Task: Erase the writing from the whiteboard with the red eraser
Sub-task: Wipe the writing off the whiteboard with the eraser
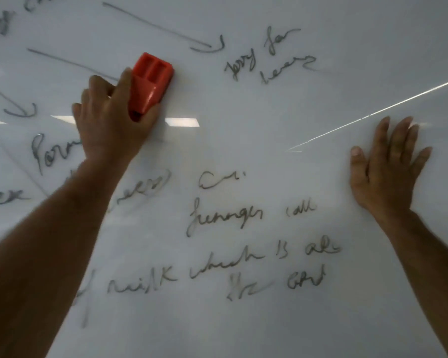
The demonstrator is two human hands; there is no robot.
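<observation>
The whiteboard [308, 112] fills the whole view and carries dark handwriting [243, 254] in several lines, plus arrows at the upper left. My left hand [109, 125] grips the red eraser [150, 81] and presses it flat on the board left of centre, near the top. Around the eraser the board shows no writing. My right hand [388, 166] lies flat on the board at the right with its fingers spread and nothing in it.
More words [269, 55] sit up and to the right of the eraser. Further writing [49, 151] runs under and to the left of my left forearm. Ceiling lights reflect in the glossy surface.
</observation>
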